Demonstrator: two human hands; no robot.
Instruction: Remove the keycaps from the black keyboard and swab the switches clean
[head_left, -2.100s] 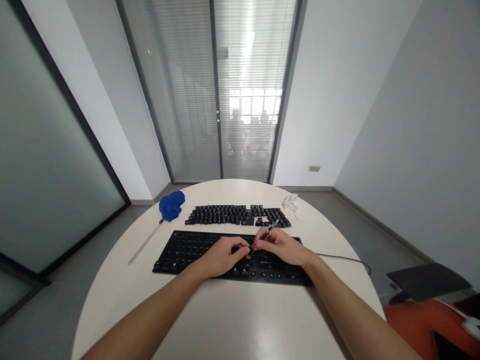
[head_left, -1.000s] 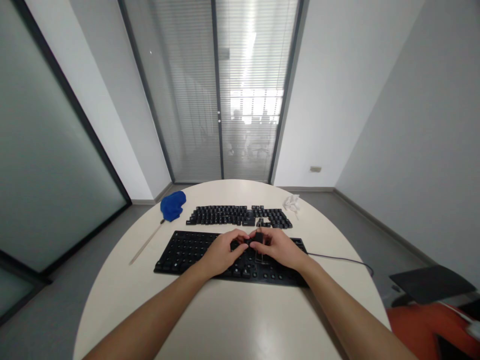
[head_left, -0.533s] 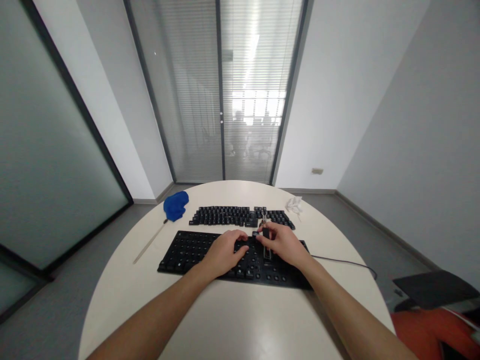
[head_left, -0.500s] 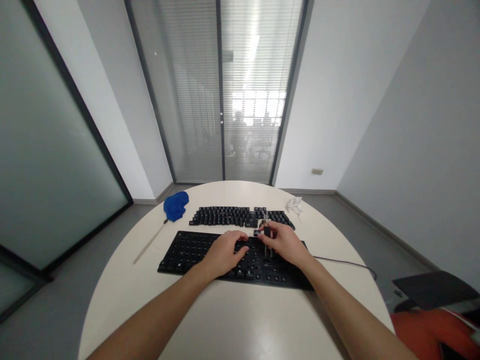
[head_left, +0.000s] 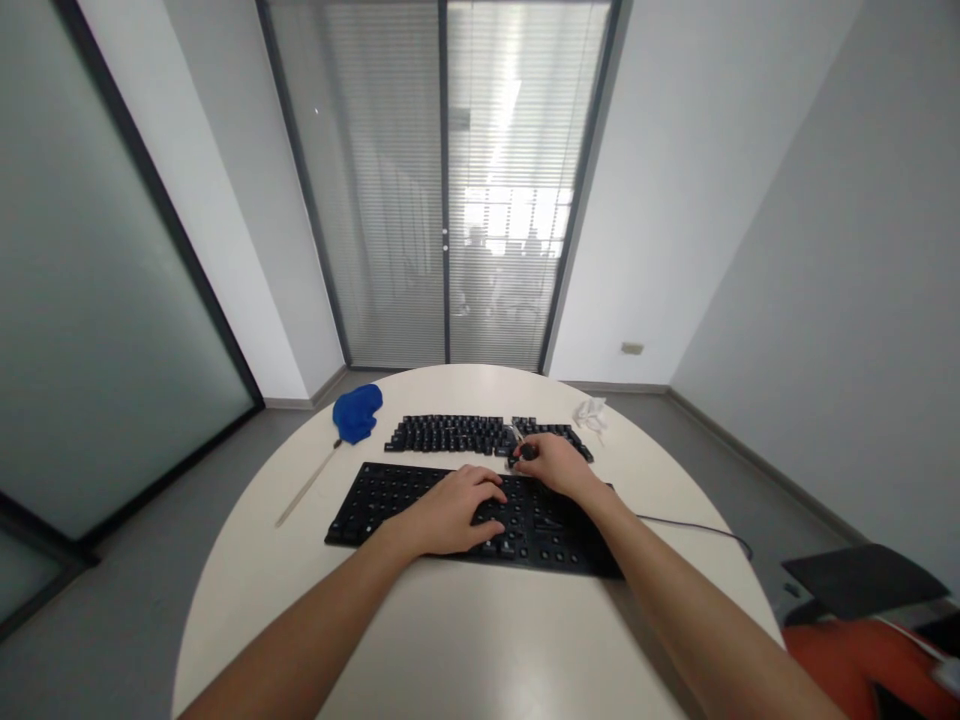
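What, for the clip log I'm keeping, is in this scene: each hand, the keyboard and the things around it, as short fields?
left hand: open, over the black keyboard, nothing visibly held
right hand: gripping a small tool beyond the keyboard's far edge
keyboard: on the pale table, many keycaps missing, cable off its right end
beyond keyboard: rows of black keycaps
far left: blue cloth-like item, thin stick
far right: crumpled white item

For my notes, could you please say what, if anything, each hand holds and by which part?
The right hand holds a wire-ended tool by its dark grip; the left hand holds nothing.
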